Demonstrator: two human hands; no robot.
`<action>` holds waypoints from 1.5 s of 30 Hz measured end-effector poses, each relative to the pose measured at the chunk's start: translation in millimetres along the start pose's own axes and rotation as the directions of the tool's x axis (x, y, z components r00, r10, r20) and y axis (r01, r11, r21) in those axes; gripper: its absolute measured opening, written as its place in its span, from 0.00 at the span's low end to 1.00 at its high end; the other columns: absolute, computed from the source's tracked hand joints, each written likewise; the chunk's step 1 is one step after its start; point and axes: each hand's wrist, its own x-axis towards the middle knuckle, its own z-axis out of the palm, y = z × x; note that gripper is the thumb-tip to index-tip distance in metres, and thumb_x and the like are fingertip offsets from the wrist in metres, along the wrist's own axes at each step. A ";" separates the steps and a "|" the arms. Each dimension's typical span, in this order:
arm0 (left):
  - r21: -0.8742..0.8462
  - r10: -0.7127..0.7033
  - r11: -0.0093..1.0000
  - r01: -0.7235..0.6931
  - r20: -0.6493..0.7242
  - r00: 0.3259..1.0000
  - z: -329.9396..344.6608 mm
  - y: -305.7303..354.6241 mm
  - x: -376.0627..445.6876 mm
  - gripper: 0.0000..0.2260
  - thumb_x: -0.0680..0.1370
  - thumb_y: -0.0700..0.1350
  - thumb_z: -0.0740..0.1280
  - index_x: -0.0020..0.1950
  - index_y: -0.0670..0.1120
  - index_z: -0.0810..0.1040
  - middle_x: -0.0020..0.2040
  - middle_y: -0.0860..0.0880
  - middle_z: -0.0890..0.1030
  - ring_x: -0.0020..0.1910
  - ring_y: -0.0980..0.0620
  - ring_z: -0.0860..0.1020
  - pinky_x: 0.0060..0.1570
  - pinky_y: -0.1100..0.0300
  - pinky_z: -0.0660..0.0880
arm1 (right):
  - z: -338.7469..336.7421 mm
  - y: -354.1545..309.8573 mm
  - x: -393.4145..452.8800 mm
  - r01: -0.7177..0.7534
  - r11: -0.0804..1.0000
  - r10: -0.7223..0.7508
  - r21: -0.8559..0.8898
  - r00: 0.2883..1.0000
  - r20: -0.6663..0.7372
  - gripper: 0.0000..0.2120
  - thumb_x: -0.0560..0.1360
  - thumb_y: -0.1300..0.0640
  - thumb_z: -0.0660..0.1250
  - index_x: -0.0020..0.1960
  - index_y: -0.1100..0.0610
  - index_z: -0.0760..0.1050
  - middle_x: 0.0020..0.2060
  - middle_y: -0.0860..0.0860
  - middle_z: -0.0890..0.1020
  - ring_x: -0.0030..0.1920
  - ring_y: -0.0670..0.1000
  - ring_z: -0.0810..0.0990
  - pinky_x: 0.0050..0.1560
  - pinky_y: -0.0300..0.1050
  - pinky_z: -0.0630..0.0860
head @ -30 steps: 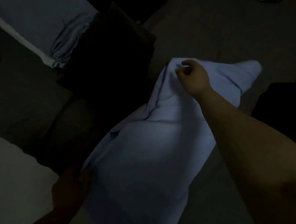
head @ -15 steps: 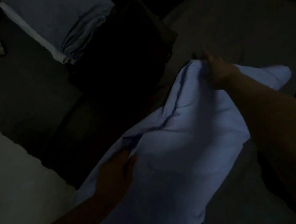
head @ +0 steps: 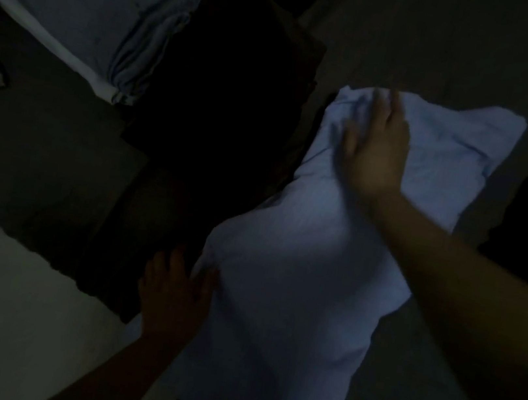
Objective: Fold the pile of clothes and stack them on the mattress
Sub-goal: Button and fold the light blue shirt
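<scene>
Pale blue garment (head: 296, 273): lay spread along the dark mattress (head: 448, 56), near end cut off by frame. Right hand (head: 375, 148): flat on its far end, fingers straight, motion-blurred. Left hand (head: 173, 292): fingers extended, at its left edge. Folded stack (head: 90, 2): far-left corner; dark pile (head: 233, 75) beside it, indistinct.

A garment (head: 293, 290) lay spread in the middle, the right hand (head: 374, 151) on its far part, the left hand (head: 173, 292) at its left edge. Folded clothes (head: 90, 2) sat far left.
</scene>
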 end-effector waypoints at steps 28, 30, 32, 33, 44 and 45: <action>-0.192 0.512 0.856 -0.481 0.175 0.841 -11.9 179.3 96.6 0.37 0.72 0.61 0.63 0.76 0.45 0.59 0.73 0.43 0.63 0.71 0.44 0.63 0.70 0.54 0.60 | -52.6 141.3 -84.4 -0.647 0.626 0.560 0.435 0.762 0.327 0.19 0.75 0.48 0.67 0.51 0.65 0.76 0.45 0.58 0.79 0.47 0.51 0.76 0.44 0.41 0.71; -0.304 0.467 0.868 -0.393 0.230 0.854 -9.1 219.0 130.2 0.41 0.68 0.64 0.66 0.74 0.44 0.62 0.72 0.42 0.66 0.71 0.43 0.65 0.70 0.52 0.62 | -54.9 150.3 -61.1 -0.666 0.541 0.628 0.513 0.726 0.281 0.17 0.75 0.50 0.68 0.54 0.63 0.76 0.47 0.55 0.78 0.50 0.50 0.76 0.47 0.41 0.74; -0.363 0.389 0.886 -0.288 0.244 0.888 -9.0 244.5 152.7 0.32 0.72 0.56 0.70 0.71 0.41 0.67 0.68 0.41 0.71 0.67 0.42 0.70 0.66 0.50 0.68 | -54.1 161.2 -37.3 -0.692 0.432 0.697 0.579 0.663 0.272 0.27 0.73 0.46 0.70 0.62 0.65 0.73 0.55 0.55 0.78 0.56 0.51 0.77 0.58 0.45 0.75; -0.412 0.366 0.879 -0.239 0.265 0.892 -10.7 252.8 162.9 0.30 0.72 0.53 0.71 0.69 0.39 0.68 0.66 0.39 0.73 0.65 0.42 0.73 0.65 0.48 0.70 | -54.8 166.1 -26.2 -0.714 0.339 0.698 0.612 0.628 0.346 0.33 0.69 0.42 0.72 0.64 0.64 0.73 0.58 0.54 0.78 0.57 0.52 0.77 0.60 0.46 0.74; -0.600 0.365 0.800 0.024 0.517 0.774 -6.7 289.4 195.0 0.06 0.79 0.36 0.60 0.46 0.44 0.75 0.32 0.53 0.83 0.31 0.57 0.81 0.31 0.64 0.78 | -50.7 206.9 46.9 -0.738 0.039 0.614 0.673 0.549 0.567 0.26 0.77 0.50 0.64 0.72 0.61 0.65 0.66 0.56 0.73 0.63 0.56 0.74 0.63 0.53 0.72; -0.624 0.392 0.782 -0.009 0.479 0.785 -6.7 291.2 199.5 0.10 0.80 0.35 0.58 0.44 0.44 0.77 0.31 0.53 0.83 0.30 0.58 0.81 0.31 0.65 0.78 | -58.3 207.1 57.7 -0.738 0.105 0.647 0.666 0.559 0.518 0.27 0.79 0.50 0.62 0.73 0.61 0.63 0.66 0.55 0.72 0.64 0.55 0.73 0.64 0.52 0.71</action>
